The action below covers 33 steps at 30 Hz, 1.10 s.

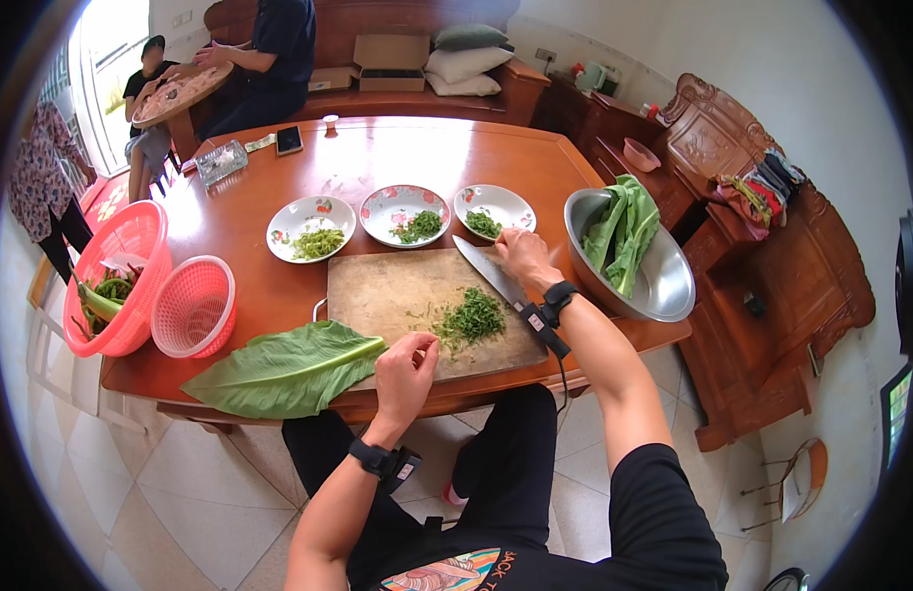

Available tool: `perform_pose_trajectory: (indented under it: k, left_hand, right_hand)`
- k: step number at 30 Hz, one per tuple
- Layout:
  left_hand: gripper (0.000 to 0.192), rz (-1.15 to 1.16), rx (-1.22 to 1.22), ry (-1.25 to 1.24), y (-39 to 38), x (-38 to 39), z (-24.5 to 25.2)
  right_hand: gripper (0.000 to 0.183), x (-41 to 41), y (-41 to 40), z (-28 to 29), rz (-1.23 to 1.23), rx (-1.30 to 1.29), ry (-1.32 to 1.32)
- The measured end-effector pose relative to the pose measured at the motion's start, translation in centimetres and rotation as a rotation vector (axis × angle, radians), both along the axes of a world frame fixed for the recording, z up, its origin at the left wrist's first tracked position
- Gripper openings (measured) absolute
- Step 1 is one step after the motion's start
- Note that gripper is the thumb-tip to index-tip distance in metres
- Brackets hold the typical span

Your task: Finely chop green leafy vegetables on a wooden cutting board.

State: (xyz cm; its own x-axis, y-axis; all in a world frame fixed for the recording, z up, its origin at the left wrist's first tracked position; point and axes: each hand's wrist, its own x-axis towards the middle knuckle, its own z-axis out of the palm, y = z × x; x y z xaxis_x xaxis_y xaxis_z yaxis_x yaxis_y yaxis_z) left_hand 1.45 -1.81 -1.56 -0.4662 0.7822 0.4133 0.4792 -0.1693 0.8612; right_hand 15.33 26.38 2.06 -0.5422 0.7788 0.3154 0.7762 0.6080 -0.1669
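A worn wooden cutting board [382, 288] lies before me, bearing a pile of finely chopped green herbs [475, 314]. At its near edge is my left hand [408, 373], thumb and fingertips drawn together beside the pile; whether anything is pinched between them is unclear. A kitchen knife [489, 272] rests along the board's right side. My right hand [529, 255] reaches past the blade to the near rim of the right-hand plate [514, 203], which holds chopped greens [483, 224]; its fingertips are partly hidden. One large leaf [286, 368] lies left of the board, its stem end near my left hand.
Two more plates hold chopped greens: a middle plate [382, 210] and a left plate [282, 221]. A steel bowl [659, 284] with leaves stands right. Pink baskets [160, 236] stand left. Beyond are a glass ashtray [221, 164], a phone [288, 140] and several people.
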Motion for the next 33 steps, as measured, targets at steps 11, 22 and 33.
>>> perform_pose_trajectory:
  k: [11,22,33]
  left_hand:
    - [0.01,0.008,0.007,0.012,0.3,0.2,-0.1]
    - [0.009,0.018,0.013,0.011,0.0,0.3,0.1]
    - [0.009,0.016,0.023,0.027,0.0,0.2,0.1]
  right_hand:
    - [0.015,2.4,1.4,-0.8,-0.053,-0.001,0.023]
    - [0.02,2.0,2.0,-2.7,-0.003,-0.028,-0.049]
    - [0.02,2.6,0.3,-0.5,0.082,-0.285,0.053]
